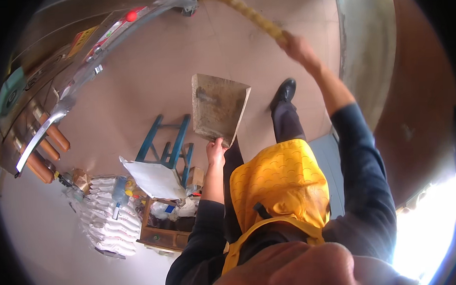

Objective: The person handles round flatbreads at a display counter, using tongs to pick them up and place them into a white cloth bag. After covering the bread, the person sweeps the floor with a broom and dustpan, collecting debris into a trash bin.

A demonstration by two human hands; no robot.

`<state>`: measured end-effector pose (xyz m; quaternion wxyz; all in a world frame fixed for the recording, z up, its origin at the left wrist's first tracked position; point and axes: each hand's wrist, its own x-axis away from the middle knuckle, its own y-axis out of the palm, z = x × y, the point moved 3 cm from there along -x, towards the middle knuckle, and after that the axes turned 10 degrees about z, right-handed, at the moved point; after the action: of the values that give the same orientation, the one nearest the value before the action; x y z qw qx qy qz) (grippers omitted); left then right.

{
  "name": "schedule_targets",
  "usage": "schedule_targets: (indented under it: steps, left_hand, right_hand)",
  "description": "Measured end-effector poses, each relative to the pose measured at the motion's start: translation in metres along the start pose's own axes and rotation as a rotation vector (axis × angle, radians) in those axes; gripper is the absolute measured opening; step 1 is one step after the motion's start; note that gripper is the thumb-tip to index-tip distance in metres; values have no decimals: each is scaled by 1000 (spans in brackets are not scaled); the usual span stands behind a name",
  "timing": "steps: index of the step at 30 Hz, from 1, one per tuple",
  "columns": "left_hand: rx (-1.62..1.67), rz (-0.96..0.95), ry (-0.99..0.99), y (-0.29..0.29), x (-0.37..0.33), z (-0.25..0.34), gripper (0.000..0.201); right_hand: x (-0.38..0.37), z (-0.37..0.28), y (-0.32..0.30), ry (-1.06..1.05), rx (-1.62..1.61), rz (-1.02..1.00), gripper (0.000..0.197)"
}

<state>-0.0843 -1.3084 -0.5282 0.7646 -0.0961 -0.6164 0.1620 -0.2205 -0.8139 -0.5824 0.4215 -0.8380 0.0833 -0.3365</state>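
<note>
My left hand (216, 152) grips the near edge of a worn metal dustpan (217, 106), held tilted above the tan floor. My right hand (296, 46) is stretched far forward and closed around the pale yellow handle of a broom (248, 13), which runs up toward the top edge of the view. Both forearms wear dark blue sleeves. A yellow apron (277, 183) hangs in front of me, and one black shoe (284, 92) shows on the floor just right of the dustpan.
A blue wooden stool (165, 144) stands left of the dustpan, with a white sheet (151, 178) and a cluttered wooden shelf (163, 235) beside it. Stacked white sacks (107, 219) lie further left. A steel machine (60, 73) fills the upper left; a large metal drum (367, 42) curves on the right.
</note>
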Motion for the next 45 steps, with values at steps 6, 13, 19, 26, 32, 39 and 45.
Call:
schedule_targets:
  steps: [6,13,19,26,32,39,45]
  left_hand:
    - [12,26,-9,-12,2,-2,17]
    - [-10,70,-16,-17,8,-6,19]
    - [55,11,-3,-1,23,-5,20]
    - [53,17,35,-11,37,2,20]
    - [-34,47,74,-31,34,14,13]
    - [-92,106,58,-42,19,7,17]
    - [37,0,48,-23,33,5,20]
  right_hand:
    - [-159,-57,18,-187,2,171,35]
    - [-128,-16,26,-115,-23,48,31]
    - [61,51,14,-9,93,-64,28]
    - [165,-8,-13,132,93,18,47]
    - [-70,-79,-5,-14,21,189,44]
    - [-138,-17,51,121,-22,16,45]
    - [151,57,61,384,-149,-10,44]
